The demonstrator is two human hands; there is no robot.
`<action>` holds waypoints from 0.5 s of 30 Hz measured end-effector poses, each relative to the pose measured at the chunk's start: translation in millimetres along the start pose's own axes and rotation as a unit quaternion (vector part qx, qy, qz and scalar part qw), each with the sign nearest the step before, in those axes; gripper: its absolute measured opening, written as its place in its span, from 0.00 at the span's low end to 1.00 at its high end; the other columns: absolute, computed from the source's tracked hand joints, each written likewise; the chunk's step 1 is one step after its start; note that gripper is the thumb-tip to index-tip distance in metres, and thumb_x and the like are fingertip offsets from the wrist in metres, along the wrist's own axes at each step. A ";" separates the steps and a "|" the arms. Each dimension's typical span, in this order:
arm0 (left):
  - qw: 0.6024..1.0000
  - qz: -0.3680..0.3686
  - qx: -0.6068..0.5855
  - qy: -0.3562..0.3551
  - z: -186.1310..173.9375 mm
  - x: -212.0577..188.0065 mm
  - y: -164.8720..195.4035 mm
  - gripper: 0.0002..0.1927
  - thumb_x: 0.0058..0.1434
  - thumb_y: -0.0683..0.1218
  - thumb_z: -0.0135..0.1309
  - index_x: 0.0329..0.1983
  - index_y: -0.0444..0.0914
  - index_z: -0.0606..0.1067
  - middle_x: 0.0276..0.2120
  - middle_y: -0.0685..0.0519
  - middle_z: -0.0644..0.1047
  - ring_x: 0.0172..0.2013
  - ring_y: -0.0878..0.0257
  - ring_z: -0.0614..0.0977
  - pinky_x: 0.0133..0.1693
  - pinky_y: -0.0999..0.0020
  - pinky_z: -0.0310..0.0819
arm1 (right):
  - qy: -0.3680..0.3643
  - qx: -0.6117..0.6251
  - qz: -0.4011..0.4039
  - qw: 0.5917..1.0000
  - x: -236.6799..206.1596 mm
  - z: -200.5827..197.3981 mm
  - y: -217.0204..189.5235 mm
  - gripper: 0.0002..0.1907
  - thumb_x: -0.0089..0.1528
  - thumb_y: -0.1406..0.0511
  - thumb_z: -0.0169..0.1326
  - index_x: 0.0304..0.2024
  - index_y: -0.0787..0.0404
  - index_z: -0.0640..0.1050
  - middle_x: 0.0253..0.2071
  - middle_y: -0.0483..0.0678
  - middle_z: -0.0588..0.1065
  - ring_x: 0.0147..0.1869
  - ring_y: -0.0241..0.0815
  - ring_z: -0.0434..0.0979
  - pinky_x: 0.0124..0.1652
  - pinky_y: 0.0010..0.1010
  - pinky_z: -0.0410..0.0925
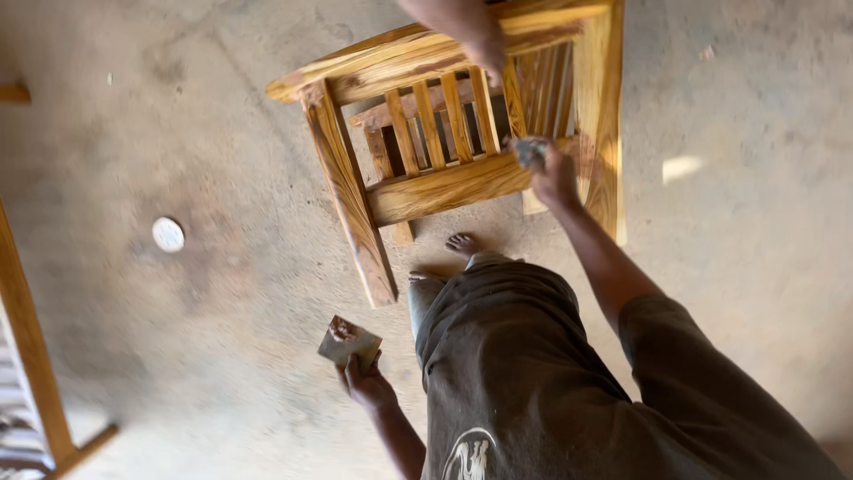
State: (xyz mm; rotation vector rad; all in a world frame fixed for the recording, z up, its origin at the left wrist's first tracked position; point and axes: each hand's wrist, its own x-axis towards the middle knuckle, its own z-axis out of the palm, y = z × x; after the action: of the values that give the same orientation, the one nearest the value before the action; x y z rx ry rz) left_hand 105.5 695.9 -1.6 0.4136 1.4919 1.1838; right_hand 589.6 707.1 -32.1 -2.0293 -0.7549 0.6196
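Right hand [553, 173] is up at the wooden chair frame [444, 133], fingers closed around a small grey wad [530, 151], probably a rag or worn abrasive pad; blur makes it hard to say which. The wad is pressed against the right end of the lower cross rail [449, 188], just where the rail meets the side post [600, 116].

Left hand [366, 384] hangs low beside the body, well apart from the frame. It is clamped on a folded sheet of sandpaper [349, 341], thumb and fingers pinching the lower edge, a reddish-brown patch showing on the sheet's top.

The frame stands on the concrete floor [213, 293], slatted side facing the camera: a row of vertical slats [444, 116] between the top rail [400, 58] and the lower cross rail, one leg [351, 204] slanting down to the left. The wood is golden with strong dark grain.

Another person's hand [475, 36] comes in from the top edge and rests on the top rail above the slats.

A bare foot [462, 242] shows on the floor just below the cross rail, above the dark grey shirt [533, 382].

A small round white disc [168, 234] lies on the floor, well left of the frame. Another piece of wooden furniture [31, 356] runs along the left edge.
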 end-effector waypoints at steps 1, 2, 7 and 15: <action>1.000 -0.008 0.009 -0.008 8.9 14.9 7.8 0.30 0.69 0.46 0.46 0.74 0.34 0.58 0.58 0.35 0.72 0.51 0.47 0.79 0.49 0.59 0.82 | 0.041 0.026 -0.030 0.998 -0.4 -5.6 -1.2 0.14 0.74 0.61 0.46 0.60 0.58 0.74 0.48 0.51 0.83 0.38 0.38 0.83 0.30 0.32 0.75; 1.000 -0.012 0.014 -0.017 18.3 30.7 15.9 0.30 0.70 0.46 0.46 0.74 0.34 0.58 0.59 0.35 0.72 0.52 0.47 0.79 0.51 0.60 0.83 | 0.083 0.051 -0.065 0.993 0.6 -10.0 -1.2 0.15 0.74 0.62 0.45 0.60 0.60 0.73 0.49 0.51 0.82 0.42 0.37 0.84 0.36 0.32 0.76; 0.988 -0.034 0.045 -0.144 41.2 93.0 57.6 0.27 0.70 0.45 0.46 0.71 0.32 0.61 0.57 0.37 0.72 0.51 0.48 0.79 0.49 0.59 0.82 | 0.146 0.000 0.016 0.989 -4.7 -15.0 -19.9 0.18 0.74 0.70 0.43 0.65 0.62 0.73 0.50 0.57 0.81 0.48 0.46 0.82 0.45 0.35 0.76; 0.982 -0.046 0.071 -0.171 66.8 145.7 99.7 0.25 0.70 0.44 0.46 0.69 0.32 0.65 0.55 0.39 0.74 0.48 0.49 0.78 0.47 0.56 0.79 | 0.131 -0.341 -0.177 0.914 65.1 -1.8 -70.2 0.25 0.66 0.80 0.51 0.66 0.63 0.74 0.47 0.55 0.79 0.46 0.46 0.80 0.42 0.33 0.76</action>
State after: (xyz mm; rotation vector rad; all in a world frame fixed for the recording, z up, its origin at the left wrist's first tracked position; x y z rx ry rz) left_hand 85.9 883.1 12.7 0.6053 1.2838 0.8843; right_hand 616.4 783.4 19.1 -2.4299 -1.2552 -0.1634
